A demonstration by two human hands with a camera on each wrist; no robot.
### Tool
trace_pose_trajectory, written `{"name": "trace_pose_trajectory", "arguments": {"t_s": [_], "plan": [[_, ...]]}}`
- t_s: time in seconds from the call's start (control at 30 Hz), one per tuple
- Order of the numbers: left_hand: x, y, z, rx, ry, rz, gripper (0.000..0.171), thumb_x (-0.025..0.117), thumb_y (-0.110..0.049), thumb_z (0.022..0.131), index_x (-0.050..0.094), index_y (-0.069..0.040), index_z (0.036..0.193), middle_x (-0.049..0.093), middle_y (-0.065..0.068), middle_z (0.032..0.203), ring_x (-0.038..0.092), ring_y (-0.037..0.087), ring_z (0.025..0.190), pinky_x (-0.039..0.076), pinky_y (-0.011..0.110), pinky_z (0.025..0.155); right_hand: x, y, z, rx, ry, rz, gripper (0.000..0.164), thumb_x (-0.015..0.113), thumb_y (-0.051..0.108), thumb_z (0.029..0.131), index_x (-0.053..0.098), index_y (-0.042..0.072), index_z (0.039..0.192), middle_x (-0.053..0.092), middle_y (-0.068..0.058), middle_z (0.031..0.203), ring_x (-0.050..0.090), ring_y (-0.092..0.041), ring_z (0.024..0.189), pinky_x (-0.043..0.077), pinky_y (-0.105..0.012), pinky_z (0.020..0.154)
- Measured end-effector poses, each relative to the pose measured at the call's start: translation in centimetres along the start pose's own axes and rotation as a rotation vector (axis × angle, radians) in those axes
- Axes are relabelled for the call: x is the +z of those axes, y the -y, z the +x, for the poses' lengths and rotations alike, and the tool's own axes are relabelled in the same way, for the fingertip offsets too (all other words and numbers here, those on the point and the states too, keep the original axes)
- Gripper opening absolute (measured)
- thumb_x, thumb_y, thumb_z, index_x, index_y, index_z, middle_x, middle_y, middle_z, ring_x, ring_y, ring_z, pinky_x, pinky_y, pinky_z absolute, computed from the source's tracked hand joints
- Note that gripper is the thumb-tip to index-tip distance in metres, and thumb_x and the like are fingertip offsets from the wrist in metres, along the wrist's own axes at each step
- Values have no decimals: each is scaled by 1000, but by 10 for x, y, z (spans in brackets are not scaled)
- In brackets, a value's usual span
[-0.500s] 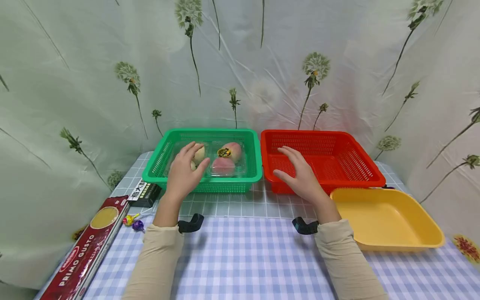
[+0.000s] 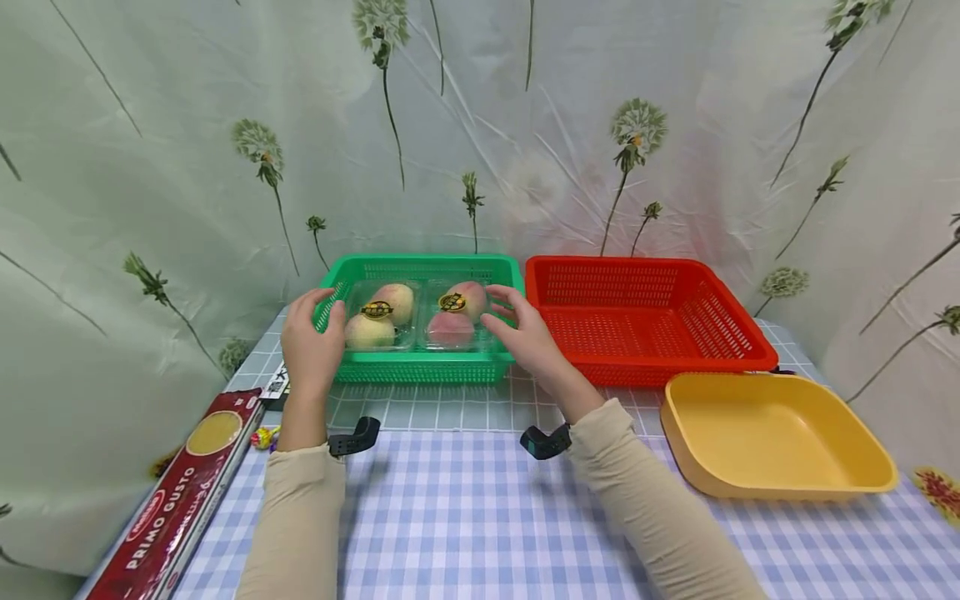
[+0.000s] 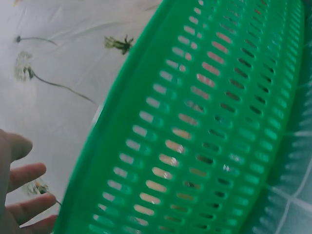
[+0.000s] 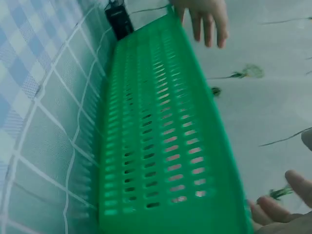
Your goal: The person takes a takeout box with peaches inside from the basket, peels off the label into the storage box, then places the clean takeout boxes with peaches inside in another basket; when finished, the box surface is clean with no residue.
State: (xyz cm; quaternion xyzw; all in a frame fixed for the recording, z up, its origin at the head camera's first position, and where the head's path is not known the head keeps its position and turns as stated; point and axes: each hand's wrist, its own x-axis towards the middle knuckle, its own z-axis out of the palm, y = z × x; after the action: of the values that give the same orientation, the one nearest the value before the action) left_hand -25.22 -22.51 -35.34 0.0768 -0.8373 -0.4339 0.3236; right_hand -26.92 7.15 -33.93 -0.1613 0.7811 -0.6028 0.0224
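Observation:
A green slotted basket (image 2: 420, 367) stands on the table and holds a clear plastic pack of peaches (image 2: 390, 312) with round dark labels. My left hand (image 2: 313, 332) is at the basket's left end, fingers relaxed by the rim and thumb near the pack. At the right end my right hand (image 2: 521, 327) reaches over the rim toward the pack, also with relaxed fingers. Neither hand grips anything. The left wrist view shows the basket wall (image 3: 195, 126) with my straight fingers (image 3: 22, 195) beside it. In the right wrist view the basket (image 4: 156, 146) fills the middle.
An empty red basket (image 2: 652, 325) stands against the green one's right side. A yellow tray (image 2: 780, 442) lies in front of it. At the table's left edge lie a long red pasta box (image 2: 176, 500), a small black box (image 2: 276, 387) and wrapped lollipops (image 2: 262, 437).
My left hand has moved left off the pack to the basket's left end. The right hand has moved left from over the red basket to the green basket's right end.

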Motion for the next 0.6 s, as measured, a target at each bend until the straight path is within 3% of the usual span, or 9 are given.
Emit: {"name": "trace_pose_trajectory", "arguments": {"t_s": [0.17, 0.37, 0.5, 0.6], "plan": [[-1, 10, 1, -64, -52, 34, 35, 55, -25, 100, 67, -5, 126, 54, 17, 145, 45, 37, 139, 33, 53, 116, 11, 2, 22, 106, -6, -72, 60, 61, 36, 98, 38, 20, 151, 33, -6, 161, 29, -29, 151, 33, -54, 118], [-1, 21, 1, -121, -14, 78, 38, 53, -28, 101, 65, -6, 129, 44, 17, 155, 38, 39, 145, 29, 56, 118, 22, 0, 43, 159, -8, -190, 66, 59, 30, 98, 30, 14, 155, 29, -11, 162, 28, -30, 150, 30, -51, 120], [0, 29, 1, -148, -56, 33, 35, 53, -24, 100, 67, -5, 126, 43, 16, 156, 37, 39, 146, 29, 56, 119, 29, -2, 52, 192, 6, -252, 71, 61, 27, 97, 26, 11, 157, 32, -14, 160, 33, -32, 147, 32, -51, 119], [3, 35, 0, -175, -129, -51, 33, 52, -19, 100, 69, -3, 123, 46, 15, 154, 39, 36, 146, 29, 53, 120, 33, -1, 56, 216, 17, -247, 75, 62, 26, 97, 22, 9, 158, 35, -16, 159, 35, -33, 146, 32, -50, 119]]}}
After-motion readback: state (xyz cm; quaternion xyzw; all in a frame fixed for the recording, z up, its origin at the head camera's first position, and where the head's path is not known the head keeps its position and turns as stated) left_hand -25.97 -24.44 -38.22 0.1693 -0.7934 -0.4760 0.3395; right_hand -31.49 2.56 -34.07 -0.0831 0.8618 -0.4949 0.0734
